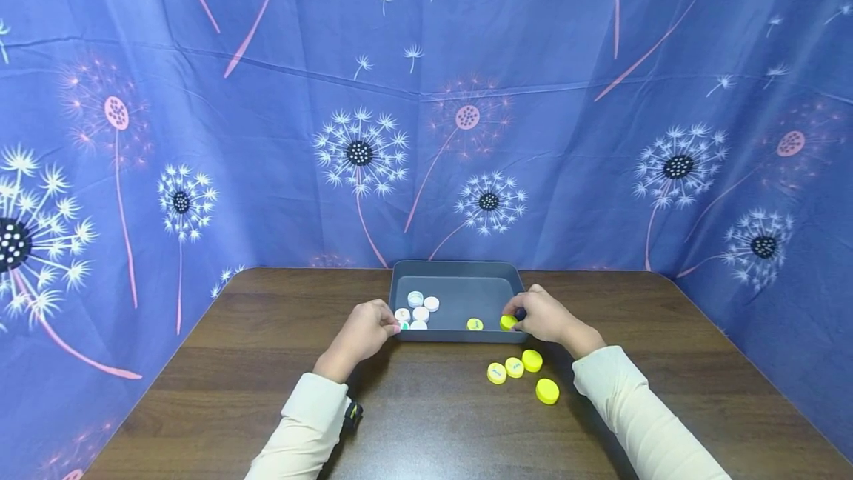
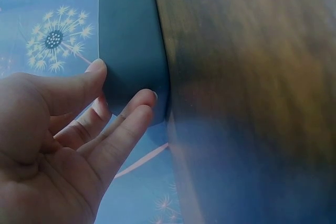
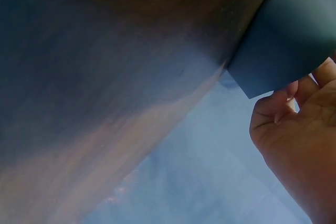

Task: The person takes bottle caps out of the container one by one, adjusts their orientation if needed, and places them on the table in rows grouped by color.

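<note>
A dark grey tray (image 1: pixel 460 336) stands near the table's far edge. My left hand (image 1: pixel 365 328) grips its front left corner; in the left wrist view the thumb (image 2: pixel 96 66) lies at the rim and two fingers touch the outer wall. At the tray's front right corner my right hand (image 1: pixel 543 315) pinches a yellow bottle cap (image 1: pixel 508 322) just inside the wall. Another yellow cap (image 1: pixel 474 324) lies in the tray to its left. Several white bottle caps (image 1: pixel 420 313) are grouped in the tray's left part, beside the left hand.
In front of the tray, loose yellow caps (image 1: pixel 514 367) lie on the brown wooden table (image 1: pixel 440 406), one cap (image 1: pixel 547 391) closer to me. A blue curtain (image 1: pixel 426 132) with dandelion prints hangs behind and around the table. A black device (image 1: pixel 353 413) sits by the left cuff.
</note>
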`<state>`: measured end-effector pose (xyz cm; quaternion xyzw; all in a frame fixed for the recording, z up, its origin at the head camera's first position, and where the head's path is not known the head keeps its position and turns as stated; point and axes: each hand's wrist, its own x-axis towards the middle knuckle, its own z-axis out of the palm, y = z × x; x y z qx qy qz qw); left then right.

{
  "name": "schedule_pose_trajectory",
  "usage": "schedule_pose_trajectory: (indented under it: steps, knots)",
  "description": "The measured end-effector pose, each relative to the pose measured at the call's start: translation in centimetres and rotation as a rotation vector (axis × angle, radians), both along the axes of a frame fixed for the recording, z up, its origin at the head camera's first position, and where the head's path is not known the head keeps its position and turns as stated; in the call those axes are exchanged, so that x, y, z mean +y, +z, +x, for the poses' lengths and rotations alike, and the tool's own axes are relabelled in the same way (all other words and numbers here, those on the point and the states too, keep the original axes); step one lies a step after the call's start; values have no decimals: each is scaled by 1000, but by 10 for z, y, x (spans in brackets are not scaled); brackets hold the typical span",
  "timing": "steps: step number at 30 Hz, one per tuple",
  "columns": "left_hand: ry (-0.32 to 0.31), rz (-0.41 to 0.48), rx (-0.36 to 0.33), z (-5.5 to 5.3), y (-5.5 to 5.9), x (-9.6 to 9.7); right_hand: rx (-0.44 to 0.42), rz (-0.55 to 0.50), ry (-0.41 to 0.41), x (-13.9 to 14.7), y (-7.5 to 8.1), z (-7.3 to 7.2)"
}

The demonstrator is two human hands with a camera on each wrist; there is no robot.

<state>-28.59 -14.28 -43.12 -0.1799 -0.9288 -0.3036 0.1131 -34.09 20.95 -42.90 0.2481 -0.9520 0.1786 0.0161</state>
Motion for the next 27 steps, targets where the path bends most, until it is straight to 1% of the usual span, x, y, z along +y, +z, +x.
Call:
schedule_pose_trajectory:
  steps: [5, 7, 12, 15, 18, 22, 27]
  knots:
    - [-1, 8, -6, 0, -1, 0, -12, -2, -1, 0, 0, 3]
    - [0, 15, -10, 0, -2, 0, -9, -3, 12, 1, 0, 3]
    - [-1, 16, -1, 0, -1, -1, -11, -17, 39, 3, 1, -3]
    - [0, 22, -7, 0, -1, -1, -51, -92, 26, 5, 3, -5]
    - [-5, 21, -4, 0, -1, -2, -69, -203, 6, 8, 7, -1]
    - [-7, 14, 3, -1, -2, -2, -21, -324, -5, 12, 12, 9]
    - [-13, 11, 19, -2, -3, -3, 9, -453, -1, 13, 18, 29]
